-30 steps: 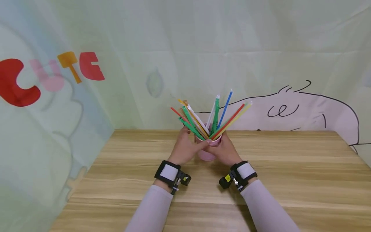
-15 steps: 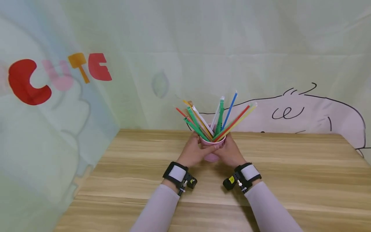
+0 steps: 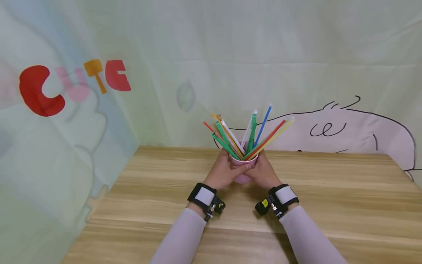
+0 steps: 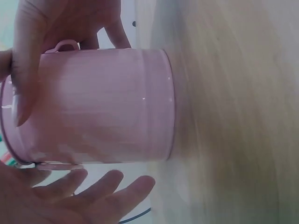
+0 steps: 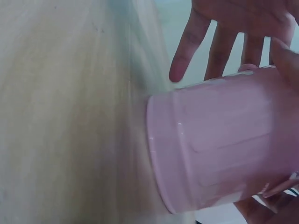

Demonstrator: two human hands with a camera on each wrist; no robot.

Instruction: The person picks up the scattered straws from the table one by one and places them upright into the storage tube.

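A small pink bucket (image 3: 242, 179) stands upright on the table, filled with drinking straws (image 3: 263, 124) that fan out above the rim. The straws are red, green, yellow, blue, white and brown, some in wrappers. My left hand (image 3: 220, 173) holds the bucket's left side and my right hand (image 3: 265, 173) holds its right. Both thumbs cross at the front just below the rim. In the left wrist view, fingers lie along both sides of the bucket (image 4: 98, 107), near its small side loops. The right wrist view shows the bucket's (image 5: 229, 140) base close at the wood surface.
The wood-grain table (image 3: 333, 205) extends to both sides and in front of the bucket. A pale printed cloth (image 3: 230, 73) hangs behind and along the left, with coloured letters and a line-drawn figure. Each wrist carries a strapped camera (image 3: 218, 205).
The whole head view has shifted a little, so bucket and hands sit farther right in the picture. Both hands keep holding the bucket, and the straws keep their arrangement.
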